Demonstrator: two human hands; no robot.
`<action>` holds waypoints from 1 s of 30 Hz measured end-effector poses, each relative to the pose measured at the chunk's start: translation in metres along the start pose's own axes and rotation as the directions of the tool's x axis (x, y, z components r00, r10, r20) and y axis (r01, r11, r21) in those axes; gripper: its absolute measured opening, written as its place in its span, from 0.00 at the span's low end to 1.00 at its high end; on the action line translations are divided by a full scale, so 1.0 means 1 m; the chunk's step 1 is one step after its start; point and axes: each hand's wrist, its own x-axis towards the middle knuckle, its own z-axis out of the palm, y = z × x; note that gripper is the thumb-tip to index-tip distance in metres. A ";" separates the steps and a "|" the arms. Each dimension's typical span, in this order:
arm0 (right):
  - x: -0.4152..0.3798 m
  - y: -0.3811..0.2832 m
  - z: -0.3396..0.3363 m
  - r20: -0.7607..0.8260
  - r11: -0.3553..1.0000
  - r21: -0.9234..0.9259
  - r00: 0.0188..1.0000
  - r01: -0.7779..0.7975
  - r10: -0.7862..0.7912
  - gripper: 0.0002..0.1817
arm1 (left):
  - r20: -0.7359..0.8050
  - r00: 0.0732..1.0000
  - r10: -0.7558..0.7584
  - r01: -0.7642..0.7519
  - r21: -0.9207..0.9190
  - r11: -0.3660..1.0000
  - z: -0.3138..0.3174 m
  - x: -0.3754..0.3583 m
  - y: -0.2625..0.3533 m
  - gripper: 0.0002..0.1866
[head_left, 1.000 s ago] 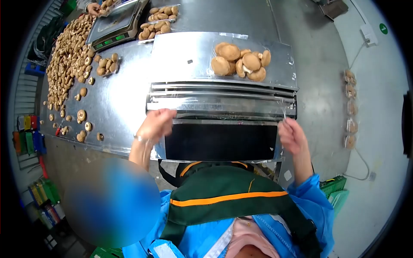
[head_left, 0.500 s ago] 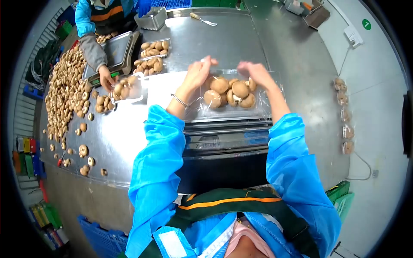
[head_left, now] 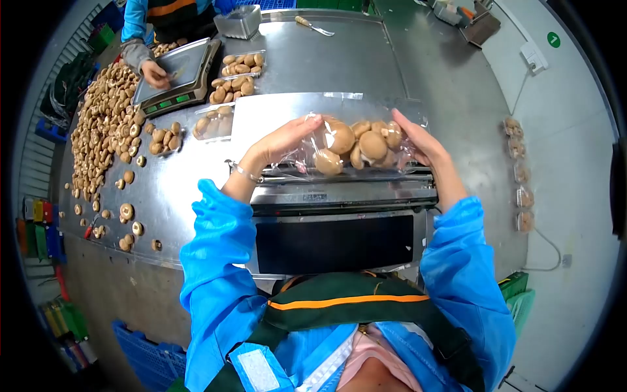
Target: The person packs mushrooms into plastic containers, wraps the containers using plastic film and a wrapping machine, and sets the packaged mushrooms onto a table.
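Between my two hands is a tray of mushrooms with clear, wrinkled film over it. My left hand grips its left end, thumb up by the film. At the opposite end, my right hand holds the tray with the fingers along its side. The tray overlaps the back part of a metal film wrapper, whose black front plate faces me. Behind the tray lies a pale flat surface.
Several mushroom trays stand on the left, beside a scale where a co-worker's hand rests. A mushroom heap covers the far left. A wooden-handled knife lies at the back. Packed trays line the right.
My hands have come down onto the tray's ends, and the tray has shifted slightly toward me, clearing the pale surface. The co-worker's hand has let go of a tray and moved to the scale.
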 end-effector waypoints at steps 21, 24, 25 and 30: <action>-0.119 0.243 0.066 -0.558 0.987 0.162 0.824 -0.008 0.098 0.23 | -0.712 0.694 0.104 -0.336 -0.193 0.922 0.111 -0.109 -0.173 0.12; -0.108 0.247 0.092 -0.583 0.977 0.000 0.794 0.213 -0.173 0.18 | -0.798 0.596 -0.088 -0.375 -0.374 0.848 0.123 -0.098 -0.158 0.15; -0.111 0.241 0.098 -0.564 0.931 0.314 0.825 0.185 0.026 0.19 | -0.769 0.627 -0.120 -0.350 -0.416 0.839 0.123 -0.103 -0.159 0.14; -0.133 0.260 0.078 -0.457 0.615 0.761 0.843 0.205 0.284 0.16 | -0.794 0.566 -0.223 -0.330 -0.466 0.821 0.128 -0.145 -0.163 0.13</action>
